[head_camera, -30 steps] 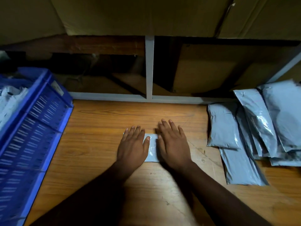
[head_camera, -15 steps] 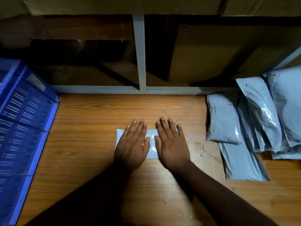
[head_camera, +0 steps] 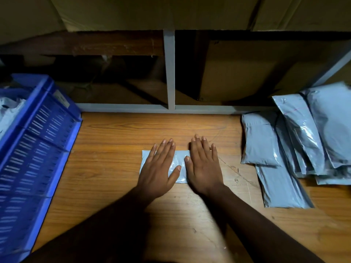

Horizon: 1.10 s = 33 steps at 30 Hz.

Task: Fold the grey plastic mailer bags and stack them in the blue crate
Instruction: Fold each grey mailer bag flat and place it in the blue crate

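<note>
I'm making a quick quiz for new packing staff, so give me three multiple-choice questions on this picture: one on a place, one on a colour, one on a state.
1. Where does the pile of unfolded mailer bags lie?
A. right of the hands
B. inside the crate
C. on the shelf above

2. What colour is the crate?
A. red
B. blue
C. green

3. How are the left hand and right hand on the folded mailer bag?
A. flat, pressing it
B. lifting it
C. clenched in fists

Answers: 1 A, the pile sits at the table's right edge; 2 B, its slotted walls are blue; 3 A, straight fingers lie on it.
</note>
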Each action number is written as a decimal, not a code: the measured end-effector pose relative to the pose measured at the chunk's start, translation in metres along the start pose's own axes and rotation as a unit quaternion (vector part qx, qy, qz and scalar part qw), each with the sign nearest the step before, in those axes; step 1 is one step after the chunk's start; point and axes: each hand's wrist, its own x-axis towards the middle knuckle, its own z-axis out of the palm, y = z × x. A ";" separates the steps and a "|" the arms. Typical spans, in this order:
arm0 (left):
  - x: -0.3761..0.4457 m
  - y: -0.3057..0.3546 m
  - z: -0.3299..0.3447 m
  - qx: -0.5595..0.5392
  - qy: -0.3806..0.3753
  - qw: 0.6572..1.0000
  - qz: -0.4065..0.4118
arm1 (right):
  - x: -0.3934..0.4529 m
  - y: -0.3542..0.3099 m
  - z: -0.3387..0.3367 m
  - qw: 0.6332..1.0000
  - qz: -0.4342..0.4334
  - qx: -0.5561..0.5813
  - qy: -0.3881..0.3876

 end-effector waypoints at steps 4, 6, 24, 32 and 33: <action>-0.012 -0.004 0.003 0.052 0.015 0.997 0.047 | -0.002 -0.021 0.006 0.996 -0.081 -0.001 0.025; -0.015 -0.004 0.009 0.042 0.020 0.998 0.035 | -0.002 -0.023 0.015 0.996 -0.091 0.010 0.014; -0.022 -0.010 0.006 -0.041 0.003 0.996 -0.077 | -0.013 0.014 0.012 0.998 -0.058 0.016 -0.010; -0.026 -0.015 -0.002 -0.028 -0.099 0.987 -0.120 | -0.024 0.020 0.008 0.999 -0.003 -0.023 -0.037; -0.025 -0.016 -0.005 -0.031 -0.108 0.986 -0.120 | -0.025 0.021 0.005 0.999 -0.008 -0.015 -0.042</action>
